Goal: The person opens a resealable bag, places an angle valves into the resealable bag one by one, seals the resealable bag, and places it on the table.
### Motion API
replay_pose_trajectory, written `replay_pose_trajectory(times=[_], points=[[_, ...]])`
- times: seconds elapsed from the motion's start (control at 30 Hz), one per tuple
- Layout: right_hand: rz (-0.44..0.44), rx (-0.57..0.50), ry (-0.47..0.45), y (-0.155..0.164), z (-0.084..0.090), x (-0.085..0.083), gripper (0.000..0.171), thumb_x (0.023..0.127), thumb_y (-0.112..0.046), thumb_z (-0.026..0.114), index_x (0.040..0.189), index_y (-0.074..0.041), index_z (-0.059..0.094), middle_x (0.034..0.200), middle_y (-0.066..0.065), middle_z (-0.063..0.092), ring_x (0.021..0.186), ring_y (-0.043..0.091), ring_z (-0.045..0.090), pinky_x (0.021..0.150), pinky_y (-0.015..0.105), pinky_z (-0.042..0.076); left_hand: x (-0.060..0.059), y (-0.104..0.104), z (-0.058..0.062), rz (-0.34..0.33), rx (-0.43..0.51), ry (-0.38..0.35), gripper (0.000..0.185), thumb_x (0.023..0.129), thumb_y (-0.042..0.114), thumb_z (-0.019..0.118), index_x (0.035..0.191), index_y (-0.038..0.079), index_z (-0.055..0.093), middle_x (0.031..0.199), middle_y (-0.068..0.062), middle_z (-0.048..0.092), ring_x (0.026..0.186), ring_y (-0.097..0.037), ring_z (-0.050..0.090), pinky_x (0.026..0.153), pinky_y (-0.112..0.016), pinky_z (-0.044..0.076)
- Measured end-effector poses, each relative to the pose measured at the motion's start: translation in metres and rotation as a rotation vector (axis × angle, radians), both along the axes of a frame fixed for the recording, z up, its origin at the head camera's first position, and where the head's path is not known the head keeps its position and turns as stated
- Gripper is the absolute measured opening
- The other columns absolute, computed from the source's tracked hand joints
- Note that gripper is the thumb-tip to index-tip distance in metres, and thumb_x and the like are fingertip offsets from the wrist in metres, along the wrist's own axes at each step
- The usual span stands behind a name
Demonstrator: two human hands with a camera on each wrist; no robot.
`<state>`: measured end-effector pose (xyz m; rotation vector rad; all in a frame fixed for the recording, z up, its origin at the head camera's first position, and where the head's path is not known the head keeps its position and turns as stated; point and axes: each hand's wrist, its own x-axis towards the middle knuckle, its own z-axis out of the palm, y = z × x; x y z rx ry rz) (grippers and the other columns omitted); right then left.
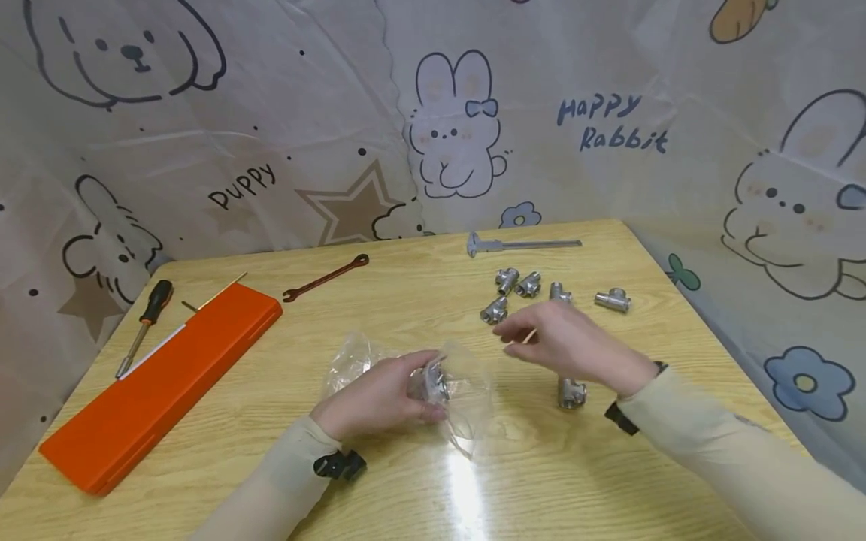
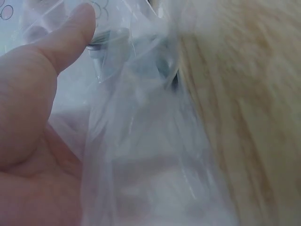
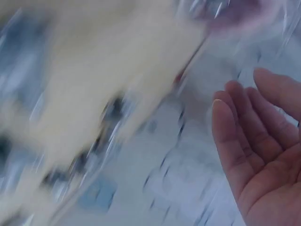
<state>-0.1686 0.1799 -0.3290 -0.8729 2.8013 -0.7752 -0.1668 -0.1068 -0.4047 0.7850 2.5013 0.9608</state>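
Observation:
My left hand [image 1: 379, 394] grips a clear plastic bag [image 1: 467, 376] with a shiny metal pipe fitting [image 1: 438, 382] inside. In the left wrist view, thumb and palm lie against the crinkled bag [image 2: 146, 141], which partly blurs the fitting [image 2: 110, 52]. To the right, my right hand [image 1: 571, 342] hovers over the table, its fingers loosely bent and holding nothing. Just past its fingertips lies a steel tee fitting [image 1: 495, 310], with two more close behind it. Another tee [image 1: 559, 292] is partly covered by the hand, and one [image 1: 572, 394] lies below the wrist.
A separate tee [image 1: 613, 300] lies toward the right edge. A caliper [image 1: 528, 245] lies at the back and a reddish wrench [image 1: 325, 279] back left. On the left are a long orange case [image 1: 169, 376] and a black-handled screwdriver [image 1: 157, 302]. A printed curtain [image 1: 446, 135] hangs behind the table.

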Motion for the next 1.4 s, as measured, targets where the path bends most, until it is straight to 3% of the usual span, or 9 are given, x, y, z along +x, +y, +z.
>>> replay_pose_trajectory(times=[0.13, 0.27, 0.53, 0.63, 0.77, 1.07, 1.27, 1.4], points=[[-0.108, 0.078, 0.036, 0.053, 0.006, -0.008, 0.028, 0.089, -0.009, 0.074, 0.116, -0.003, 0.072, 0.104, 0.005, 0.072, 0.089, 0.017, 0.066, 0.076, 0.036, 0.057, 0.000, 0.002, 0.003, -0.001, -0.001, -0.008, 0.088, 0.079, 0.045, 0.082, 0.153, 0.021, 0.039, 0.143, 0.002, 0.053, 0.134, -0.016, 0.043, 0.112, -0.039, 0.035], [-0.145, 0.152, 0.026, 0.101, -0.002, -0.011, 0.033, 0.087, -0.010, 0.077, 0.119, -0.005, 0.071, 0.110, 0.007, 0.071, 0.096, 0.025, 0.066, 0.076, 0.042, 0.057, 0.000, 0.003, 0.005, 0.001, -0.006, -0.012, 0.087, 0.080, 0.043, 0.082, 0.153, 0.020, 0.039, 0.145, 0.002, 0.051, 0.134, -0.017, 0.042, 0.112, -0.040, 0.035], [-0.081, 0.202, -0.187, 0.157, -0.026, -0.010, 0.060, 0.083, -0.022, 0.082, 0.137, -0.012, 0.059, 0.139, 0.018, 0.054, 0.124, 0.044, 0.050, 0.089, 0.055, 0.052, 0.001, 0.003, 0.006, 0.010, -0.001, -0.026, 0.087, 0.080, 0.044, 0.081, 0.153, 0.025, 0.038, 0.148, 0.006, 0.047, 0.137, -0.016, 0.038, 0.113, -0.041, 0.032], [-0.063, 0.175, -0.248, 0.166, -0.036, -0.011, 0.071, 0.080, -0.026, 0.084, 0.143, -0.014, 0.053, 0.143, 0.019, 0.048, 0.129, 0.046, 0.043, 0.096, 0.061, 0.045, 0.001, 0.002, 0.005, 0.010, 0.001, -0.028, 0.087, 0.079, 0.047, 0.081, 0.153, 0.025, 0.039, 0.148, 0.006, 0.047, 0.138, -0.017, 0.037, 0.114, -0.042, 0.031], [0.002, 0.155, -0.220, 0.171, -0.050, -0.015, 0.074, 0.078, -0.026, 0.085, 0.143, -0.013, 0.052, 0.140, 0.016, 0.050, 0.129, 0.043, 0.044, 0.101, 0.063, 0.039, 0.001, 0.002, 0.003, 0.012, -0.002, -0.040, 0.088, 0.078, 0.051, 0.079, 0.152, 0.026, 0.039, 0.149, 0.007, 0.046, 0.139, -0.016, 0.036, 0.114, -0.041, 0.030], [0.035, 0.156, -0.127, 0.173, -0.064, -0.023, 0.059, 0.077, -0.030, 0.086, 0.129, -0.016, 0.064, 0.126, 0.005, 0.057, 0.118, 0.032, 0.054, 0.099, 0.056, 0.044, 0.001, 0.003, 0.001, 0.003, 0.006, -0.028, 0.087, 0.079, 0.049, 0.080, 0.152, 0.024, 0.040, 0.148, 0.006, 0.047, 0.139, -0.017, 0.036, 0.114, -0.042, 0.030], [0.046, 0.125, -0.128, 0.172, -0.068, -0.025, 0.060, 0.078, -0.033, 0.085, 0.131, -0.017, 0.063, 0.123, 0.001, 0.057, 0.109, 0.022, 0.055, 0.091, 0.047, 0.049, 0.001, 0.003, 0.002, 0.005, 0.005, -0.030, 0.087, 0.079, 0.050, 0.079, 0.152, 0.024, 0.040, 0.149, 0.006, 0.046, 0.139, -0.017, 0.036, 0.115, -0.043, 0.030], [0.025, 0.125, -0.144, 0.170, -0.068, -0.025, 0.055, 0.077, -0.041, 0.085, 0.123, -0.017, 0.066, 0.119, -0.003, 0.059, 0.110, 0.022, 0.056, 0.094, 0.048, 0.048, 0.002, 0.003, 0.003, 0.006, 0.004, -0.028, 0.086, 0.079, 0.049, 0.080, 0.151, 0.024, 0.041, 0.148, 0.005, 0.047, 0.139, -0.017, 0.036, 0.114, -0.043, 0.030]])
